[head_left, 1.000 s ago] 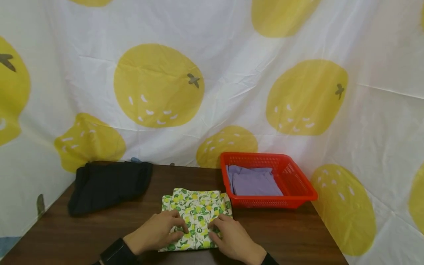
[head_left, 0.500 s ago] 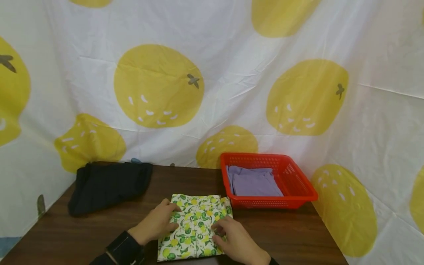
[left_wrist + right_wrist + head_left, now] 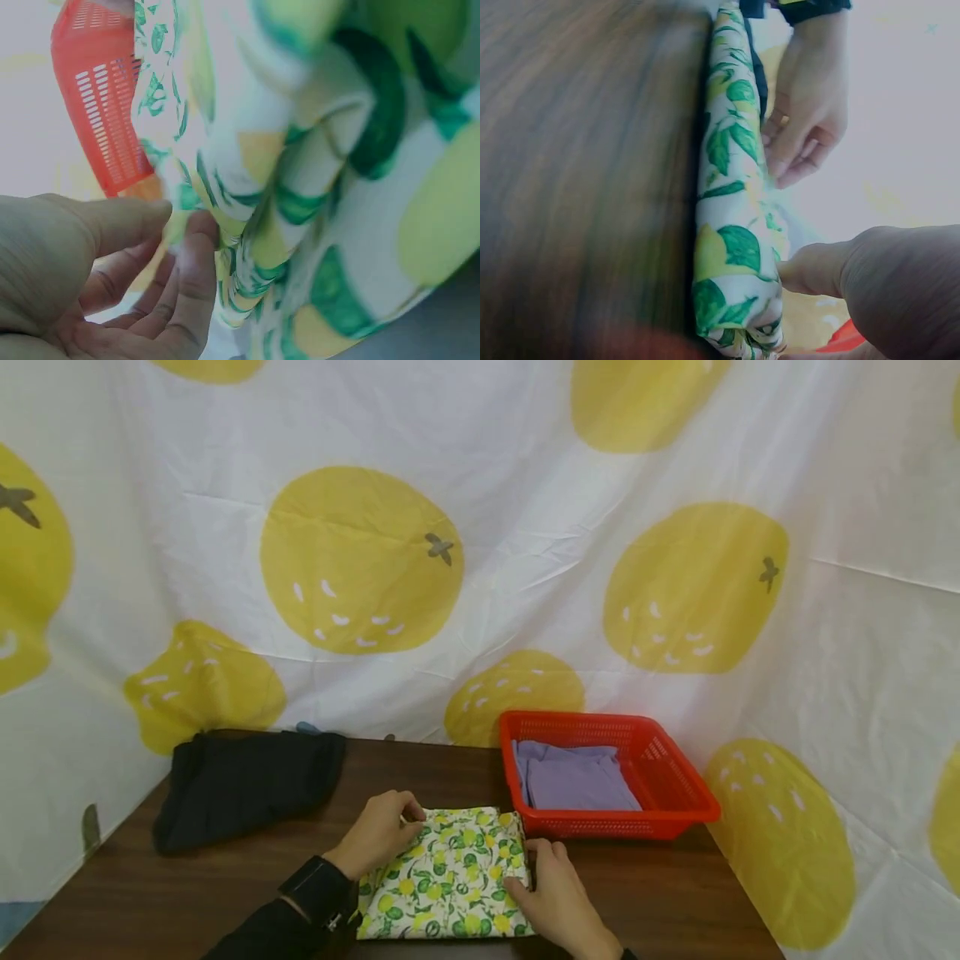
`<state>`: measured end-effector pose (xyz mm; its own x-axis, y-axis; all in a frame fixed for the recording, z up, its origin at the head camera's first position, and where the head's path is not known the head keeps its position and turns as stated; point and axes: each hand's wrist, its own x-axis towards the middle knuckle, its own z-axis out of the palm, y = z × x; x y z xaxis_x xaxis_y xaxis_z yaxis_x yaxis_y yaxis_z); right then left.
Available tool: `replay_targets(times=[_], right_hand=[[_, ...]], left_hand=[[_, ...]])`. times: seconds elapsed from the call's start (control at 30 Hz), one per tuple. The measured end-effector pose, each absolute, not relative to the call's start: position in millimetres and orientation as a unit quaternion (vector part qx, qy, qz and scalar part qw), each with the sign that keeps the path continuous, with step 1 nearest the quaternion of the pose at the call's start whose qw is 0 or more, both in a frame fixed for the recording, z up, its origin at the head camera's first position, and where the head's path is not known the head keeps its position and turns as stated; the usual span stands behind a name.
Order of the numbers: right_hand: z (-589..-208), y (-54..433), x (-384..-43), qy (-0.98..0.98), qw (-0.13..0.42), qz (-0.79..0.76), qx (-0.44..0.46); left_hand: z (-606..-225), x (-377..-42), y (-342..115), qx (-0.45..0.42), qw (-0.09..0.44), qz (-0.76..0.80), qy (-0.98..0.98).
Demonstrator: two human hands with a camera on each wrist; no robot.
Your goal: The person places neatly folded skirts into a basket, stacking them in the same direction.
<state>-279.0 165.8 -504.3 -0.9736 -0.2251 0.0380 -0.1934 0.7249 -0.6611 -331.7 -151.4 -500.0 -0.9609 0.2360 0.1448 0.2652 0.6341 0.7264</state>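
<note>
A folded white cloth with a lemon-and-leaf print lies flat on the dark wooden table, between both hands. At its far left corner, my left hand pinches the fabric; in the left wrist view the thumb and index finger meet at its layered edge. Along the right side rests my right hand, its thumb on top of the print and its fingers relaxed by the edge. The right wrist view shows the thumb touching the cloth's rounded, layered side; the other fingers are mostly out of frame.
A red plastic basket stands just beyond the cloth's far right corner, with folded lilac fabric inside. Black folded fabric lies at the back left of the table. A lemon-print sheet hangs behind and at the sides.
The lemon-print cloth first slid nearer the person. The left hand has moved from on top of it to its far left corner, and the right hand has shifted outward to its right edge.
</note>
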Motion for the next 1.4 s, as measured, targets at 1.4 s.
replay_targets(times=[1.4], right_hand=[[-499,157,-301,0.844,0.223,-0.484,-0.06]], left_hand=[[-505,-292,-177,-0.069,-0.217,-0.538,-0.811]])
